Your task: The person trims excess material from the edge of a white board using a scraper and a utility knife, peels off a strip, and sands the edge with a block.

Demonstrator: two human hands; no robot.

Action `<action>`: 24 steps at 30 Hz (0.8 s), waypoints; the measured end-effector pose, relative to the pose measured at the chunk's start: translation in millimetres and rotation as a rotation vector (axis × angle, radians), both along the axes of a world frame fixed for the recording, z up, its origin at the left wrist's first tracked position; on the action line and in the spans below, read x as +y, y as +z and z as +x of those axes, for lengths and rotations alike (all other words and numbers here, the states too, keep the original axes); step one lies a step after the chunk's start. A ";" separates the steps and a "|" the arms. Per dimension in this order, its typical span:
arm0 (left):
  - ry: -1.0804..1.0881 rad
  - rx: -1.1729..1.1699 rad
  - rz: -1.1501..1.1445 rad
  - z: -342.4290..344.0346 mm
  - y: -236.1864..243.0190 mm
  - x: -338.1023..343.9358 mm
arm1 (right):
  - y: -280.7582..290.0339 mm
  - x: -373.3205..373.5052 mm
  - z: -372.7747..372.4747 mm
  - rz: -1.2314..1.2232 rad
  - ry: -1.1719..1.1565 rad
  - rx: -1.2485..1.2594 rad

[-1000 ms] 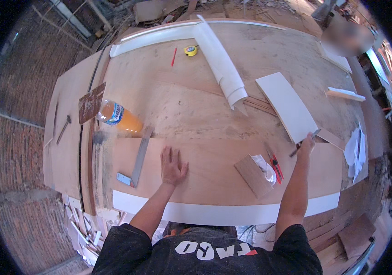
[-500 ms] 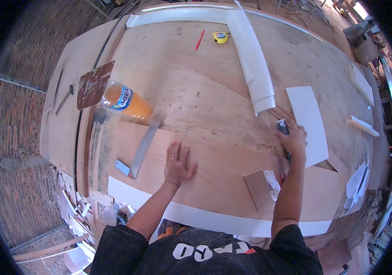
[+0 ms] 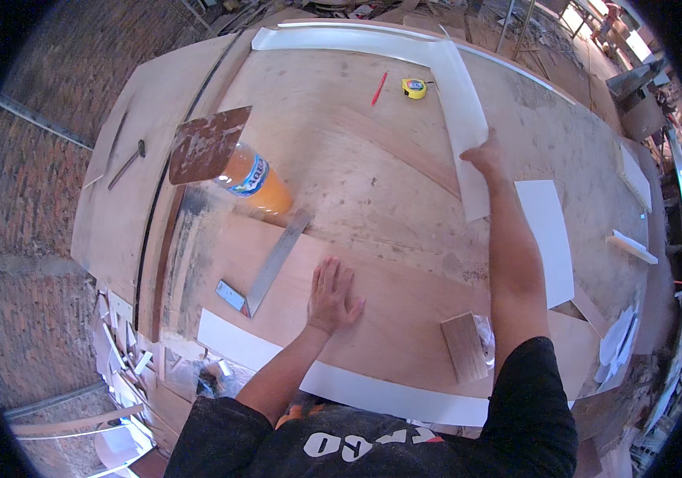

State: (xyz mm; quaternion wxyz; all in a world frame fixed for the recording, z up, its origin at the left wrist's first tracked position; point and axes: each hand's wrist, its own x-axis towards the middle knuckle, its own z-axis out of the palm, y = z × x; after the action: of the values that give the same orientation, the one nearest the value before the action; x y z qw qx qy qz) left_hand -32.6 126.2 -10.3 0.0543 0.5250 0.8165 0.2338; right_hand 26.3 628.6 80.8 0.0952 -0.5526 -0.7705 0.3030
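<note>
My left hand [image 3: 333,296] lies flat, fingers stretched, on a reddish plywood board [image 3: 405,319] near me. Farther off, my right hand [image 3: 482,155] grips the right edge of a long white laminate strip [image 3: 459,103], its thumb on the strip's face. That strip stretches away from me and meets another white strip [image 3: 341,40] along the far side. A metal try square [image 3: 277,263] rests on the board, left of my left hand. To the right lies a small wooden block [image 3: 464,346], beside something white partly hidden by my right arm.
Beyond the try square stands a bottle of orange liquid [image 3: 265,187] with a brown sheet [image 3: 209,145] at its top. A red pen [image 3: 379,88] and yellow tape measure [image 3: 414,88] lie far back. A hammer [image 3: 127,163] is at left, a white panel [image 3: 546,239] at right.
My right hand has let go of the dark tool it held, which no longer shows, and reached away to take the white strip. The left hand stays flat on the board; the view has shifted slightly.
</note>
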 end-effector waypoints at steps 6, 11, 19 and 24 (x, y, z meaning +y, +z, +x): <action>0.005 -0.024 -0.076 -5.8 14.4 -12.3 | 57.9 -78.1 73.2 -0.500 -0.074 0.523; -0.016 0.005 0.053 3.8 6.1 1.8 | 105.0 -218.2 230.2 -0.253 -0.144 0.800; -0.071 -0.153 0.239 -18.0 -27.0 -6.1 | 244.8 -552.4 438.1 0.364 -0.887 0.947; -0.070 -0.140 0.223 10.8 -15.5 -20.7 | 203.1 -759.1 549.5 0.556 -1.336 0.829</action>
State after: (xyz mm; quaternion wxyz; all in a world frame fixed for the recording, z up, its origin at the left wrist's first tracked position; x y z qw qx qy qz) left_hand -21.8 105.5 -25.8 0.0607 0.5384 0.7608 0.3574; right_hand 575.8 -130.4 283.9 0.6640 -0.6934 -0.2296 0.1603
